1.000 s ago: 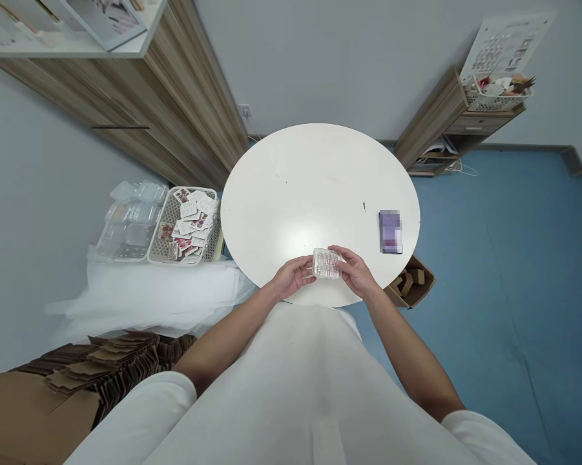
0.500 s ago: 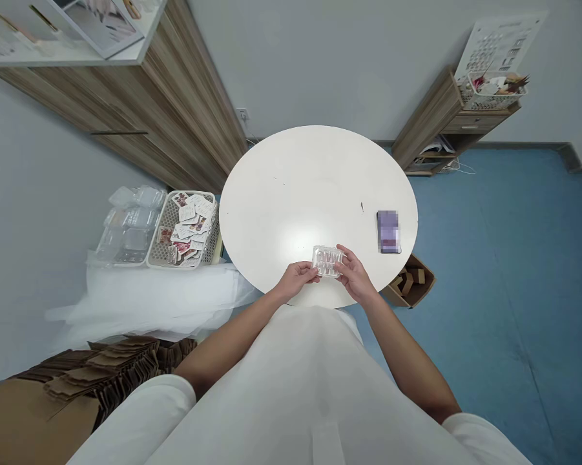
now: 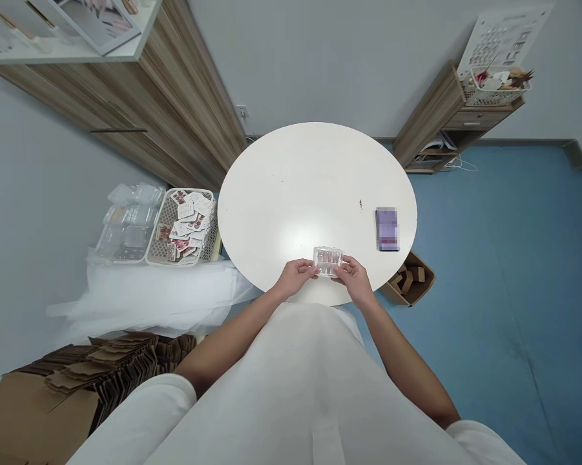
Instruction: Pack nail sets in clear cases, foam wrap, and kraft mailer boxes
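Between my two hands is a small clear plastic case with rows of press-on nails (image 3: 327, 258), held over the near edge of the white oval table (image 3: 314, 168). My left hand (image 3: 295, 278) pinches its left side, thumb at the lower left corner. On the other side, my right hand (image 3: 354, 278) grips the right edge, with the thumb on the front. The nails look pale pinkish; their exact shades are too small to tell. To the right on the table lies a purple blurred-out rectangular item (image 3: 387, 229).
Left of the table stand a basket of printed cards (image 3: 215, 226) and clear plastic boxes (image 3: 134, 219). White sheeting (image 3: 159, 290) and folded brown cardboard (image 3: 53, 407) lie nearer. An open carton (image 3: 420, 294) sits on the floor right. Wooden cabinets flank the back wall.
My right hand's fingers have come down from the case's upper right corner and closed along its right edge. The case stays in nearly the same place.
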The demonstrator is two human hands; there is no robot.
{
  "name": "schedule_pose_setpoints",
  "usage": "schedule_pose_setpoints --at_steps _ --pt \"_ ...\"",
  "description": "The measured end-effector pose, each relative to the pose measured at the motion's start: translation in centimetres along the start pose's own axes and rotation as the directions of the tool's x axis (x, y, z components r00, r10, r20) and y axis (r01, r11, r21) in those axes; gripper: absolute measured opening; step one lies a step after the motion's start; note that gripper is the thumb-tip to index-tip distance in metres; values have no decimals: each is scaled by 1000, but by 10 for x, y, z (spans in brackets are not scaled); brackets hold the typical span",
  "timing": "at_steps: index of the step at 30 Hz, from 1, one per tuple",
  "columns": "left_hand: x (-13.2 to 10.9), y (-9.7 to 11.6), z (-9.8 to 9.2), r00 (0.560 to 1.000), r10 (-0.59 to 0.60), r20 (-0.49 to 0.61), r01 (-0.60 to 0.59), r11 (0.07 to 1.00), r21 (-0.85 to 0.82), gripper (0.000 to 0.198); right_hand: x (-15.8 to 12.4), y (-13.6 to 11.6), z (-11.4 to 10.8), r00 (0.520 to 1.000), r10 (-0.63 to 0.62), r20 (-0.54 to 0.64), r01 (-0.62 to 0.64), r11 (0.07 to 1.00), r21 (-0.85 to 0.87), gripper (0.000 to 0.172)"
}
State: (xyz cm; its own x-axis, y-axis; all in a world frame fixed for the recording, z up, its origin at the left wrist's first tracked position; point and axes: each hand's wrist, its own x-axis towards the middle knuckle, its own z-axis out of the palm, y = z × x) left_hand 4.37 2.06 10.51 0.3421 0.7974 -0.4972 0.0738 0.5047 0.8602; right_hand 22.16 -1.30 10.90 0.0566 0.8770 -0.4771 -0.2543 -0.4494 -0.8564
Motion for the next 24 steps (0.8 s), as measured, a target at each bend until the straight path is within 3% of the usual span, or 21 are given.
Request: schedule_pose_setpoints --at_steps 10,14,18,21,24 --pt "6 -10 13 998 41 -37 -38 995 97 34 7 3 -12 1000 25 -11 -26 999 -31 53" --pt "4 -5 16 991 130 -21 -122 970 211 53 7 -1 -18 1000 24 -12 -24 998 -55 60" --pt "-1 6 14 954 298 46 -283 833 475 95 4 -6 -25 1000 4 24 -2 995 -97 64" --pt "-1 8 13 929 349 127 -353 726 589 96 4 -6 -29 998 -20 62 28 990 -138 64" --pt "0 3 14 913 387 129 -377 679 630 85 5 -3 -31 991 -55 118 79 975 -209 63"
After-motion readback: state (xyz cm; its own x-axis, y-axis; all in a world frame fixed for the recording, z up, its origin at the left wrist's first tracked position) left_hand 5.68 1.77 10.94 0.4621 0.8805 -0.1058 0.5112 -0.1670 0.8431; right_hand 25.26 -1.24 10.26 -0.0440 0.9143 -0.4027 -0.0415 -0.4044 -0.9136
